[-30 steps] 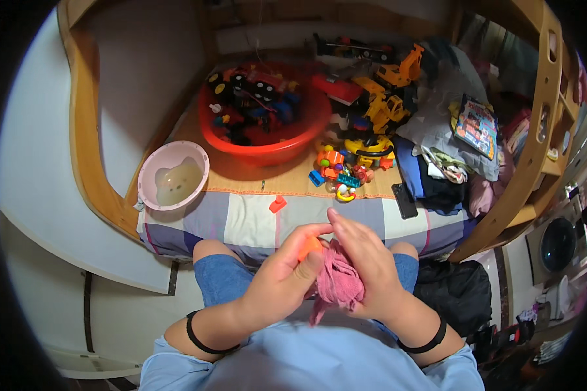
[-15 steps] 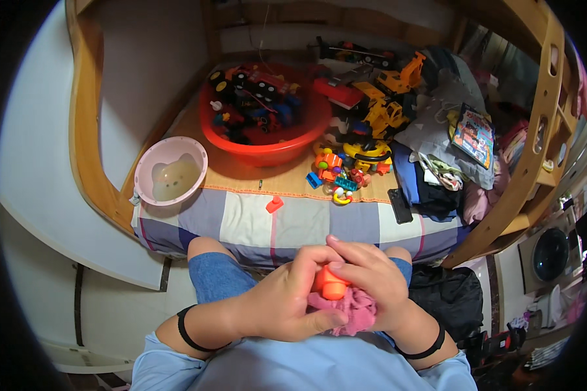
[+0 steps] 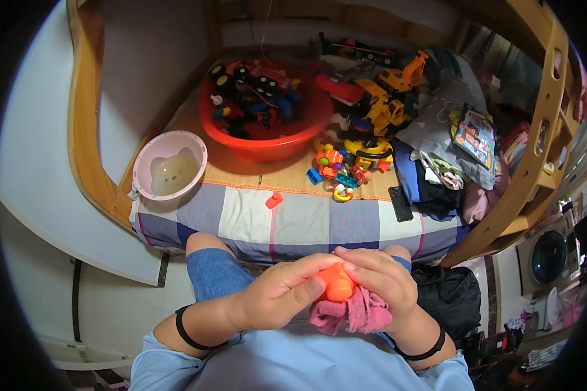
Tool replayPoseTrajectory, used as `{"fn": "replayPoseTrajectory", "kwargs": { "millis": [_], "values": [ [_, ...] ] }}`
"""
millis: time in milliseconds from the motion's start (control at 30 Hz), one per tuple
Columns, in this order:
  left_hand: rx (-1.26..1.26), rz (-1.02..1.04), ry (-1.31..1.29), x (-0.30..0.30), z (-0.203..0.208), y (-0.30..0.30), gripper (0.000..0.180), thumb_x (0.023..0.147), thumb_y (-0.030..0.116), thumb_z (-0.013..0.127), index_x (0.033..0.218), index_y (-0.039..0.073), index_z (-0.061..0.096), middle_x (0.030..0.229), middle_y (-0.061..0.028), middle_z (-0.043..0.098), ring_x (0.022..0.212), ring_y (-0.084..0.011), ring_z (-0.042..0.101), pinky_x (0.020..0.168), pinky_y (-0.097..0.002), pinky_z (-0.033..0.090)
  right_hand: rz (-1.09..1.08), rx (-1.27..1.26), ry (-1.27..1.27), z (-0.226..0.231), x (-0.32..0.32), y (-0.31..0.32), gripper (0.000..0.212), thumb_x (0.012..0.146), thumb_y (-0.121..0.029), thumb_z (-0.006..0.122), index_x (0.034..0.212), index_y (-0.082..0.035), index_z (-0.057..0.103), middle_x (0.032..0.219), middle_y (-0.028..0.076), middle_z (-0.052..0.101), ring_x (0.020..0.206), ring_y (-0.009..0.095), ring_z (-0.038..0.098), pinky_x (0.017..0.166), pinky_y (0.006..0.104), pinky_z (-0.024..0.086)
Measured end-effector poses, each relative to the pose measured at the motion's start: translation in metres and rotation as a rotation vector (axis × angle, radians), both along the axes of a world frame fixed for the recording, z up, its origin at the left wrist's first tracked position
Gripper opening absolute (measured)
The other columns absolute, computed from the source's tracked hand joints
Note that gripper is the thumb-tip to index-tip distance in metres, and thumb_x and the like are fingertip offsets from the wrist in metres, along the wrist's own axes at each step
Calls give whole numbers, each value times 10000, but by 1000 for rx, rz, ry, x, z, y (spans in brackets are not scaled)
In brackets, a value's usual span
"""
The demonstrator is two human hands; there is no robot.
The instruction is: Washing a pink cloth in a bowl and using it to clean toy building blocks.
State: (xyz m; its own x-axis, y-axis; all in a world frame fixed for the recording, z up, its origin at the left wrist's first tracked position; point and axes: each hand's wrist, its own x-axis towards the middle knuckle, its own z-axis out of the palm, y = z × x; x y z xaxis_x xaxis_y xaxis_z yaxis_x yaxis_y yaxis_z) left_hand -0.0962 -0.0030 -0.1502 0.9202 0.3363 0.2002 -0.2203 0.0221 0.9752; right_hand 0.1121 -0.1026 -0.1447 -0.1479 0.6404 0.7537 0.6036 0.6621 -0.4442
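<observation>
Above my lap, an orange plastic toy piece [image 3: 338, 287] with a rounded knob is held between both hands. My left hand [image 3: 274, 296] is closed on it from the left, thumb pressed against its side. My right hand [image 3: 390, 283] curls round the other side, its fingers over the top of the piece. A crumpled pink cloth [image 3: 365, 313] hangs beneath the toy, gripped in my right hand and touching the piece. Part of the toy is hidden by my fingers. On the bed edge ahead lies a small red-orange plastic part [image 3: 274, 200].
A big red tub [image 3: 261, 148] full of toys stands on the bed mat. To its left sits a pink basin [image 3: 192, 184] of cloudy water. Colourful toys [image 3: 332, 163], yellow toy diggers [image 3: 388, 116], a phone [image 3: 400, 204] and piled clothes [image 3: 430, 140] lie rightward.
Both hands have moved slightly right and down. My left thumb has shifted from the cloth up onto the toy piece, and more of the cloth hangs in sight.
</observation>
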Motion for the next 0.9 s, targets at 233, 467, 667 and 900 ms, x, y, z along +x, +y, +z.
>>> {"fn": "replayPoseTrajectory", "kwargs": {
  "millis": [233, 467, 667, 900],
  "values": [
    [507, 282, -92, 5, 13, 15, 531, 1101, 328, 471, 1434, -85, 501, 1200, -198, 675, 1067, -274, 681, 945, -362, 521, 95, -339, 579, 7, -10, -13, 658, 796, -234, 885, 1324, 38, 601, 1282, 277, 663, 1124, 367, 692, 945, 411, 556],
    [777, 403, -116, 15, 12, 1, 553, 1091, 334, 468, 1447, -89, 493, 1009, -203, 640, 845, -341, 652, 760, -390, 527, 9, -296, 337, -3, -10, -12, 769, 747, -182, 864, 1397, 84, 551, 1342, 243, 633, 1117, 329, 694, 958, 375, 543],
    [772, 401, -191, 20, 12, -2, 569, 1087, 327, 478, 1469, -95, 473, 891, -159, 599, 702, -292, 594, 646, -380, 500, -119, -239, 467, -2, -20, -18, 486, 821, -142, 794, 1235, 66, 644, 1113, 170, 716, 970, 234, 706, 893, 347, 553],
    [828, 440, -146, 20, 10, 4, 655, 996, 338, 641, 1473, -80, 478, 854, -129, 609, 695, -259, 616, 616, -347, 492, 83, -587, 1245, 3, -12, -16, 363, 907, -31, 693, 1249, 69, 621, 1131, 138, 707, 979, 168, 687, 910, 333, 551]
  ]
}}
